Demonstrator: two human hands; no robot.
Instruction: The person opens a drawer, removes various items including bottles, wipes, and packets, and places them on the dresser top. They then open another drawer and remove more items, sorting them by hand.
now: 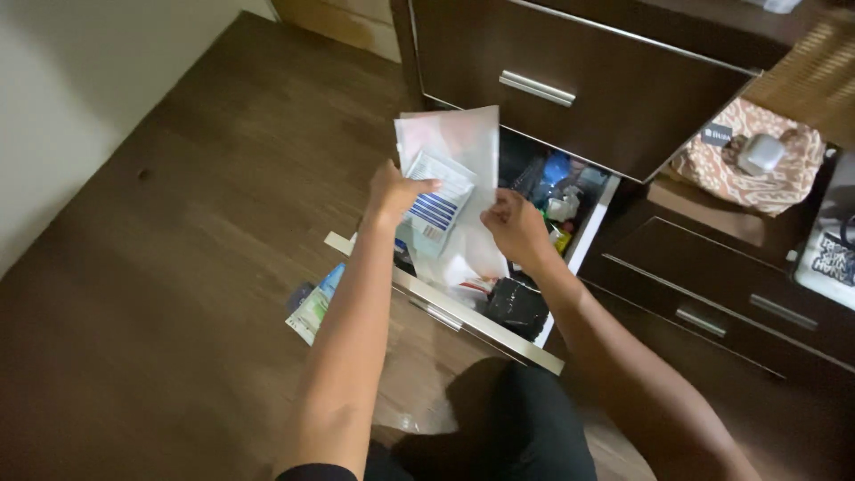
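a translucent plastic sleeve (459, 147) with a blue-striped white packet (436, 200) inside stands upright above the open drawer (499, 334).

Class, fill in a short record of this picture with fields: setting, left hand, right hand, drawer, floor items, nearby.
Setting: dark wooden dresser on a brown floor
Left hand: grips the translucent plastic pouch at its left edge
Right hand: holds the pouch's right edge
Drawer: pulled open, crowded with small items, a black pouch near the front
Floor items: a flat packet left of the drawer
Nearby: patterned cloth on the right
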